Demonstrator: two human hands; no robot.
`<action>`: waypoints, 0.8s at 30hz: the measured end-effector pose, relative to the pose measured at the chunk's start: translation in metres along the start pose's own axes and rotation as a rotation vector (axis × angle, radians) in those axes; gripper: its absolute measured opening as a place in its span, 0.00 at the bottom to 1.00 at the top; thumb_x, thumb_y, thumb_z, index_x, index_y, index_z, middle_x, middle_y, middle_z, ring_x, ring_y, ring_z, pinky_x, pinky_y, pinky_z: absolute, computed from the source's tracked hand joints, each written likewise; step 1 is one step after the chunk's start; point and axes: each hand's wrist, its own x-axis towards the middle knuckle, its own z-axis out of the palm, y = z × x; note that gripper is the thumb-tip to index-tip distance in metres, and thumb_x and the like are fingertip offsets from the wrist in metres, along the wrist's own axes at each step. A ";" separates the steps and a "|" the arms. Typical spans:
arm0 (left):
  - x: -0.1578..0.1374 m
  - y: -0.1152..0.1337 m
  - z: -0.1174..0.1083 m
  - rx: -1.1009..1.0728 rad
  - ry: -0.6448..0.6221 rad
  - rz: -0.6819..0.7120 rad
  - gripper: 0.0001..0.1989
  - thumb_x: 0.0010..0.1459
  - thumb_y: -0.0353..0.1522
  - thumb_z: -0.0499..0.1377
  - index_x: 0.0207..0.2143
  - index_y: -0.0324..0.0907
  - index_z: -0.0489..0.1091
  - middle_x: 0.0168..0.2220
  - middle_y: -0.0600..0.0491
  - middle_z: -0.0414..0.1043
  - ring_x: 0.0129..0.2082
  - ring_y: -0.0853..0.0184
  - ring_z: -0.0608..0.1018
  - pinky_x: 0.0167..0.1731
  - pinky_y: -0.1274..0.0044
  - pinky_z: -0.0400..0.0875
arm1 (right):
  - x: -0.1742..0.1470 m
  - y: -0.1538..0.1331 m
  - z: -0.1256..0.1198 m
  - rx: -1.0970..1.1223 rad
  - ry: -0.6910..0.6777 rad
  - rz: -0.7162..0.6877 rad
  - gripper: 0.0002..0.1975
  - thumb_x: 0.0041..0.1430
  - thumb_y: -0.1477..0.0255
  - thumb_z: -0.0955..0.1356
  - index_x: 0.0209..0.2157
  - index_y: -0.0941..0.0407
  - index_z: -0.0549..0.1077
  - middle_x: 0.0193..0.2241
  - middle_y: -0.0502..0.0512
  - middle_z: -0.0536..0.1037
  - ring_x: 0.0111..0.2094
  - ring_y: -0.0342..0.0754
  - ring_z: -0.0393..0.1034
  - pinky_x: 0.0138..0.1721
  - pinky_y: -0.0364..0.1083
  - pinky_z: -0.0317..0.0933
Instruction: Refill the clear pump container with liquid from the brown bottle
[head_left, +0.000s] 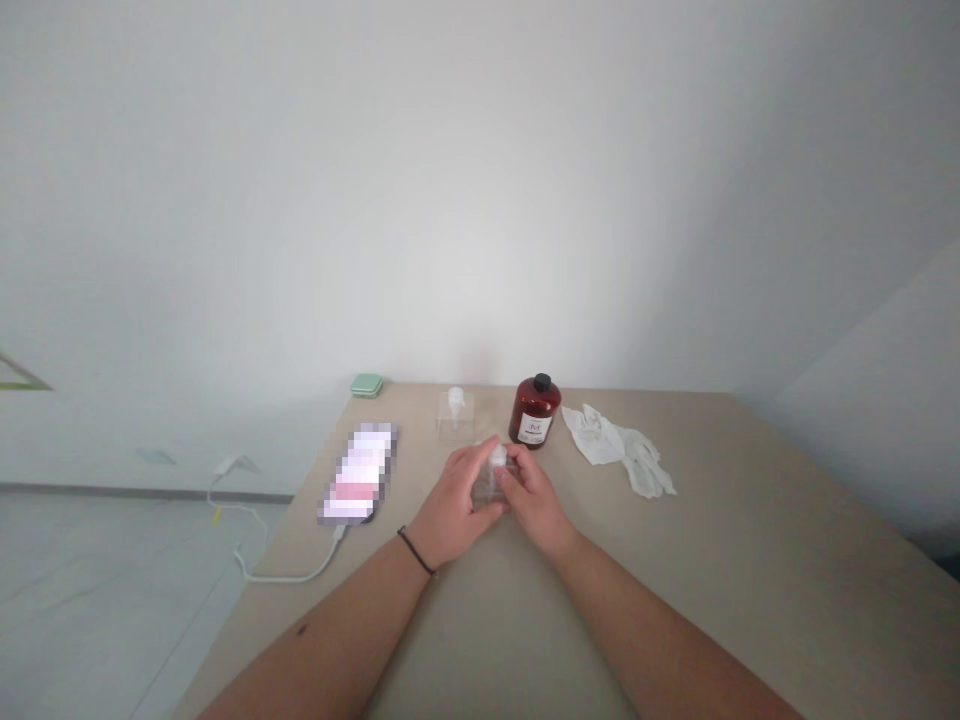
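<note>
A dark red-brown bottle (535,411) with a black cap and pale label stands near the beige surface's (750,560) far edge. White gloves (619,449) lie beside it; a mint-green case (367,385) sits at the far left corner; the cable (289,573) is white.

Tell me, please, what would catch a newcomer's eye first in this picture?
Probably the two bare hands meeting at mid-table, left hand and right hand together gripping a small clear bottle with a white top. Just behind stands a dark red bottle with a black cap, and a phone lies to the left, its cable plugged in.
</note>
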 end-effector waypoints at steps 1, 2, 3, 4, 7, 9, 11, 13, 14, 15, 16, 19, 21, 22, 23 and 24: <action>0.000 0.000 0.000 0.001 0.000 -0.002 0.39 0.54 0.27 0.63 0.66 0.47 0.52 0.61 0.44 0.61 0.62 0.54 0.63 0.63 0.55 0.58 | 0.000 0.000 0.000 -0.001 -0.003 -0.002 0.16 0.61 0.56 0.66 0.43 0.53 0.69 0.37 0.53 0.74 0.39 0.49 0.68 0.41 0.49 0.64; 0.000 0.000 0.000 0.002 -0.001 -0.003 0.39 0.54 0.27 0.63 0.66 0.47 0.52 0.61 0.44 0.61 0.62 0.54 0.63 0.63 0.56 0.59 | 0.000 0.000 0.000 -0.002 -0.003 -0.002 0.16 0.61 0.56 0.66 0.43 0.53 0.69 0.37 0.53 0.74 0.39 0.49 0.68 0.42 0.50 0.64; 0.000 0.000 0.000 0.002 -0.002 -0.004 0.39 0.54 0.27 0.63 0.66 0.47 0.52 0.61 0.44 0.62 0.62 0.54 0.63 0.63 0.56 0.59 | 0.000 0.000 0.000 -0.002 -0.001 -0.002 0.17 0.61 0.56 0.66 0.44 0.53 0.68 0.37 0.53 0.74 0.39 0.49 0.68 0.42 0.50 0.64; 0.000 0.000 0.000 0.003 -0.002 -0.003 0.39 0.54 0.27 0.63 0.65 0.47 0.52 0.61 0.44 0.62 0.62 0.54 0.63 0.63 0.56 0.59 | 0.000 0.000 -0.001 -0.002 0.003 -0.001 0.17 0.61 0.56 0.66 0.44 0.53 0.68 0.37 0.53 0.73 0.39 0.49 0.68 0.42 0.50 0.64; 0.000 -0.001 0.000 0.004 -0.003 0.003 0.39 0.54 0.27 0.63 0.65 0.47 0.52 0.62 0.44 0.61 0.63 0.54 0.63 0.63 0.56 0.58 | 0.000 0.001 -0.001 -0.002 0.003 0.006 0.18 0.58 0.56 0.68 0.44 0.52 0.68 0.37 0.53 0.73 0.38 0.49 0.68 0.41 0.49 0.64; -0.001 -0.001 0.000 0.005 -0.003 0.007 0.39 0.54 0.27 0.63 0.65 0.47 0.52 0.62 0.44 0.61 0.63 0.54 0.63 0.63 0.56 0.58 | 0.000 0.001 0.000 0.003 -0.006 0.002 0.17 0.60 0.56 0.67 0.44 0.52 0.68 0.37 0.53 0.73 0.38 0.49 0.69 0.41 0.49 0.64; -0.001 -0.001 0.000 0.007 -0.002 0.010 0.38 0.55 0.27 0.63 0.65 0.47 0.52 0.62 0.44 0.61 0.63 0.54 0.63 0.63 0.56 0.58 | 0.000 0.002 0.000 -0.002 -0.008 -0.010 0.16 0.62 0.56 0.65 0.44 0.53 0.68 0.38 0.53 0.73 0.39 0.49 0.69 0.42 0.49 0.64; -0.001 -0.001 0.000 0.009 -0.002 0.012 0.39 0.54 0.27 0.63 0.65 0.47 0.52 0.62 0.44 0.61 0.62 0.54 0.63 0.63 0.56 0.58 | 0.000 0.002 0.000 -0.013 -0.002 -0.019 0.17 0.62 0.55 0.65 0.44 0.53 0.68 0.38 0.53 0.73 0.39 0.50 0.68 0.43 0.50 0.63; -0.001 -0.001 0.000 0.009 -0.002 0.012 0.39 0.54 0.27 0.63 0.65 0.47 0.52 0.62 0.44 0.61 0.62 0.54 0.63 0.63 0.56 0.58 | 0.000 0.002 0.000 -0.016 0.001 -0.018 0.17 0.62 0.55 0.65 0.44 0.53 0.68 0.38 0.53 0.73 0.40 0.50 0.68 0.43 0.50 0.63; -0.001 -0.001 0.000 0.009 -0.002 0.009 0.39 0.54 0.27 0.63 0.65 0.46 0.52 0.62 0.44 0.61 0.62 0.54 0.63 0.63 0.56 0.58 | 0.000 0.002 0.000 -0.013 0.000 -0.013 0.17 0.61 0.55 0.66 0.44 0.53 0.68 0.38 0.53 0.73 0.39 0.50 0.68 0.43 0.50 0.63; -0.001 0.000 0.000 0.009 0.000 0.005 0.38 0.54 0.27 0.63 0.65 0.46 0.52 0.62 0.43 0.61 0.63 0.54 0.63 0.63 0.56 0.58 | 0.000 0.002 0.000 -0.007 -0.003 -0.010 0.18 0.60 0.55 0.66 0.44 0.53 0.67 0.38 0.53 0.73 0.39 0.50 0.68 0.43 0.50 0.63; 0.000 0.001 0.000 0.009 0.000 -0.008 0.38 0.54 0.27 0.63 0.65 0.45 0.52 0.61 0.43 0.61 0.62 0.54 0.63 0.63 0.56 0.58 | 0.000 0.001 0.000 -0.004 -0.004 -0.016 0.18 0.60 0.54 0.66 0.43 0.53 0.68 0.38 0.53 0.73 0.39 0.49 0.69 0.43 0.50 0.64; 0.000 0.002 -0.001 0.011 -0.001 -0.010 0.38 0.55 0.27 0.63 0.65 0.45 0.52 0.61 0.43 0.61 0.62 0.54 0.64 0.63 0.56 0.59 | 0.000 0.000 0.000 -0.020 0.008 -0.030 0.18 0.61 0.54 0.64 0.43 0.53 0.69 0.38 0.53 0.73 0.39 0.50 0.69 0.44 0.50 0.64; 0.000 0.002 -0.001 0.011 -0.002 -0.008 0.38 0.55 0.27 0.63 0.66 0.46 0.52 0.61 0.43 0.62 0.62 0.54 0.64 0.63 0.56 0.59 | 0.000 0.000 0.000 -0.026 0.014 -0.033 0.18 0.62 0.54 0.64 0.43 0.53 0.69 0.38 0.53 0.73 0.40 0.50 0.69 0.44 0.50 0.64; 0.000 0.002 -0.001 0.012 -0.003 -0.004 0.39 0.55 0.27 0.63 0.66 0.46 0.51 0.61 0.43 0.62 0.62 0.54 0.64 0.63 0.56 0.59 | 0.000 0.000 0.000 -0.029 0.018 -0.032 0.18 0.62 0.54 0.64 0.44 0.53 0.69 0.38 0.53 0.73 0.40 0.50 0.69 0.44 0.50 0.64; 0.000 0.002 -0.001 0.013 -0.004 0.001 0.39 0.55 0.27 0.63 0.66 0.47 0.51 0.61 0.43 0.61 0.62 0.54 0.63 0.63 0.56 0.59 | 0.000 0.000 0.000 -0.028 0.018 -0.027 0.18 0.61 0.54 0.65 0.44 0.53 0.69 0.38 0.53 0.73 0.40 0.50 0.68 0.44 0.50 0.64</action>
